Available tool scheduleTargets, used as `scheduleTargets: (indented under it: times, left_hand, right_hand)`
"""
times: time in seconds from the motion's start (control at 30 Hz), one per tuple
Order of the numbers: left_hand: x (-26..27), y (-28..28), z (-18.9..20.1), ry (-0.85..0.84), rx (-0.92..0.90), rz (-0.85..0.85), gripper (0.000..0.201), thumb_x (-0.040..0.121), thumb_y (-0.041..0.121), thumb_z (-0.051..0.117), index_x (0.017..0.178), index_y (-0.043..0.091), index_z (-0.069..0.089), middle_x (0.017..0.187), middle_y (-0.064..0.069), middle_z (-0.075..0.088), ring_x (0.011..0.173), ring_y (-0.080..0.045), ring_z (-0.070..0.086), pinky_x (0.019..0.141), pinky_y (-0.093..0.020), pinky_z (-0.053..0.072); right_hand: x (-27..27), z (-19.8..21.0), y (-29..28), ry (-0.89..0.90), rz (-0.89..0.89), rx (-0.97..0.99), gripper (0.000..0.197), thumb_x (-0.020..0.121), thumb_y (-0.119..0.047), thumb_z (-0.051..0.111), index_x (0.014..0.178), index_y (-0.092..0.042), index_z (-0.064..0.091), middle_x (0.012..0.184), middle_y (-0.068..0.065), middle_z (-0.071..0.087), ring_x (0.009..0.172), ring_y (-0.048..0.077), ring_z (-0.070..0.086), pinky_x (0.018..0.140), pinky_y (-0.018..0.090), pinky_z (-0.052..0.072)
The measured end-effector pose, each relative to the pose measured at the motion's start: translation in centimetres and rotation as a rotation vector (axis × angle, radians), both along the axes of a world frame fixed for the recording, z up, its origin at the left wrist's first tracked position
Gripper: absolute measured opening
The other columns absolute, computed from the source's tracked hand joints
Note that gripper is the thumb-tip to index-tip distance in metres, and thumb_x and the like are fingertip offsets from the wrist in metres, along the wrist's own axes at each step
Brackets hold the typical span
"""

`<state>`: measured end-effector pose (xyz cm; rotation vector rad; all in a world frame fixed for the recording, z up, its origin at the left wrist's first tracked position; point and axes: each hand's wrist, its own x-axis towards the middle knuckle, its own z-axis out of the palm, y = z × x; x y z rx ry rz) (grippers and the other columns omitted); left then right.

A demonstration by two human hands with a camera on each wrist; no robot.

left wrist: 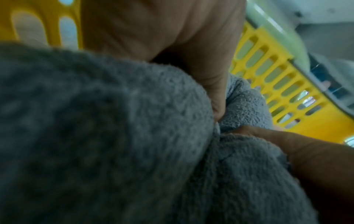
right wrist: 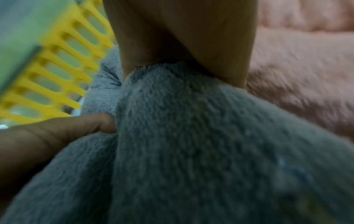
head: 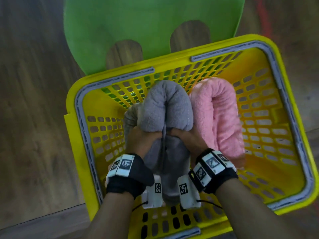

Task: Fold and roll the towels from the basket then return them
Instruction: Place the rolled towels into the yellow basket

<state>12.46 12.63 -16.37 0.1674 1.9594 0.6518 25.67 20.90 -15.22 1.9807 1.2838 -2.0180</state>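
Observation:
A rolled grey towel [head: 168,107] stands inside the yellow basket [head: 291,107], near its middle. My left hand [head: 143,140] grips its left side and my right hand [head: 186,138] grips its right side, thumbs dug into the fold between them. A rolled pink towel [head: 222,114] lies in the basket just right of the grey one, touching it. In the left wrist view the grey towel [left wrist: 95,136] fills the frame, with a thumb [left wrist: 287,145] pressed into it. In the right wrist view the grey towel [right wrist: 191,144] is pinched under my thumb [right wrist: 67,128], the pink towel [right wrist: 306,75] beside it.
The basket sits on a green plastic chair [head: 146,23] over a wooden floor [head: 34,100]. The basket has slotted walls and a grey rim band [head: 283,80]. Bare basket bottom shows on the left and right sides of the towels.

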Motion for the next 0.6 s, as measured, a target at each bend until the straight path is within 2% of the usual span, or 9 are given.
scheduleTargets:
  times: [0.03, 0.1, 0.17, 0.23, 0.3, 0.37, 0.43, 0.5, 0.6]
  left_hand:
    - [0.1, 0.1, 0.8, 0.001, 0.015, 0.017, 0.064, 0.049, 0.044, 0.072, 0.104, 0.012, 0.064, 0.096, -0.003, 0.063, 0.09, -0.018, 0.061, 0.083, -0.028, 0.049]
    - [0.5, 0.2, 2.7, 0.035, 0.025, 0.003, 0.033, 0.065, 0.041, 0.073, 0.086, 0.021, 0.057, 0.094, -0.002, 0.062, 0.077, -0.014, 0.056, 0.068, -0.02, 0.042]
    - [1.2, 0.2, 4.7, 0.051, 0.024, -0.015, 0.027, 0.074, 0.036, 0.074, 0.081, 0.024, 0.051, 0.086, 0.004, 0.058, 0.074, -0.011, 0.052, 0.058, -0.015, 0.036]
    - [2.0, -0.1, 6.5, 0.038, 0.096, 0.032, 0.03, 0.068, 0.034, 0.079, 0.083, 0.026, 0.055, 0.081, 0.013, 0.056, 0.077, -0.007, 0.054, 0.058, -0.009, 0.038]
    - [2.6, -0.3, 8.2, 0.028, 0.121, 0.067, 0.027, 0.069, 0.031, 0.082, 0.079, 0.025, 0.058, 0.077, 0.017, 0.057, 0.071, 0.0, 0.053, 0.058, -0.012, 0.04]
    - [3.4, 0.0, 9.0, 0.01, 0.122, 0.085, 0.026, 0.07, 0.031, 0.081, 0.084, 0.022, 0.061, 0.079, 0.012, 0.061, 0.073, -0.003, 0.057, 0.059, -0.017, 0.042]
    - [4.2, 0.3, 9.3, -0.004, 0.153, 0.125, 0.036, 0.062, 0.035, 0.079, 0.09, 0.015, 0.066, 0.087, 0.005, 0.069, 0.086, -0.012, 0.064, 0.069, -0.025, 0.05]
    - [4.5, -0.1, 9.8, -0.032, 0.216, 0.193, 0.042, 0.06, 0.028, 0.075, 0.098, 0.012, 0.066, 0.095, -0.001, 0.072, 0.094, -0.016, 0.066, 0.079, -0.031, 0.053]
    - [3.8, -1.6, 9.4, -0.186, 0.234, 0.367, 0.022, 0.077, 0.004, 0.07, 0.096, 0.01, 0.06, 0.088, -0.002, 0.068, 0.08, -0.013, 0.065, 0.062, -0.018, 0.053]
  right_hand:
    - [0.2, 0.1, 0.1, 0.053, -0.011, 0.012, 0.073, 0.052, -0.043, 0.084, 0.116, -0.014, 0.063, 0.11, 0.002, 0.07, 0.102, 0.018, 0.067, 0.093, 0.038, 0.053]
    - [0.8, 2.1, 0.6, 0.081, 0.028, 0.032, 0.056, 0.058, -0.038, 0.086, 0.107, -0.021, 0.065, 0.103, -0.006, 0.071, 0.096, 0.011, 0.067, 0.091, 0.032, 0.052]
    - [1.8, 3.6, 0.9, 0.117, 0.034, 0.06, 0.053, 0.056, -0.035, 0.087, 0.104, -0.023, 0.067, 0.1, -0.009, 0.073, 0.095, 0.009, 0.068, 0.092, 0.036, 0.054]
    - [2.4, 5.3, 1.6, 0.16, 0.041, 0.091, 0.049, 0.057, -0.03, 0.086, 0.102, -0.023, 0.068, 0.098, -0.009, 0.074, 0.094, 0.009, 0.069, 0.091, 0.039, 0.055]
    - [3.1, 6.8, 2.4, 0.193, 0.076, 0.136, 0.051, 0.055, -0.029, 0.084, 0.104, -0.02, 0.069, 0.098, -0.005, 0.075, 0.095, 0.013, 0.07, 0.091, 0.044, 0.055]
    - [3.6, 8.0, 3.1, 0.209, 0.128, 0.164, 0.061, 0.054, -0.032, 0.084, 0.11, -0.016, 0.067, 0.102, -0.002, 0.074, 0.099, 0.017, 0.069, 0.092, 0.048, 0.054]
    - [4.0, 8.5, 3.5, 0.236, 0.174, 0.184, 0.066, 0.054, -0.029, 0.084, 0.116, -0.015, 0.064, 0.107, -0.002, 0.073, 0.103, 0.017, 0.068, 0.093, 0.048, 0.053]
    - [3.9, 9.2, 3.5, 0.263, 0.228, 0.189, 0.063, 0.058, -0.022, 0.082, 0.117, -0.017, 0.063, 0.107, -0.002, 0.073, 0.104, 0.016, 0.067, 0.093, 0.046, 0.054]
    - [3.0, 9.8, 3.0, 0.289, 0.357, 0.2, 0.056, 0.064, -0.019, 0.082, 0.116, -0.023, 0.061, 0.107, -0.007, 0.072, 0.102, 0.007, 0.066, 0.091, 0.037, 0.054]
